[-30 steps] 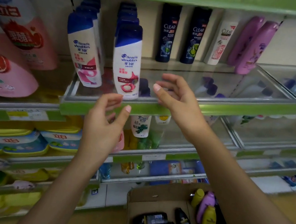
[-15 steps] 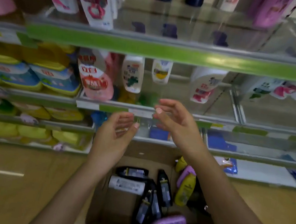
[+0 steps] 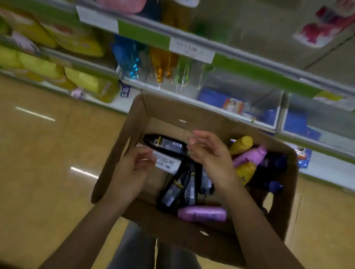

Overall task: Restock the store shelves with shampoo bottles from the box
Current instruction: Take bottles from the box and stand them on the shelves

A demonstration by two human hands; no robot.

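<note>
- Head view, nearest: both forearms reach forward over the cardboard box (image 3: 187, 240), which stands on the floor just in front of the person's legs, handy for reaching in from above.
- The left hand (image 3: 133, 171) hangs over the box's left side, fingers loosely curled and apart, holding nothing; it overlaps the near end of a white bottle (image 3: 167, 162), though whether it touches it I cannot tell.
- The right hand (image 3: 212, 156) hovers over the middle, fingers spread and relaxed, empty, apparently about to choose a bottle.
- The shampoo bottles lie loose in the box: black bottles (image 3: 174, 192), a purple bottle (image 3: 202, 212) near, yellow bottles (image 3: 241, 144) and a pink one at the far right.
- Beyond, the shelves (image 3: 230, 58) carry detergent pouches.
- Half a second ago the hands were up at shelf height; now they are down over the box.
</note>
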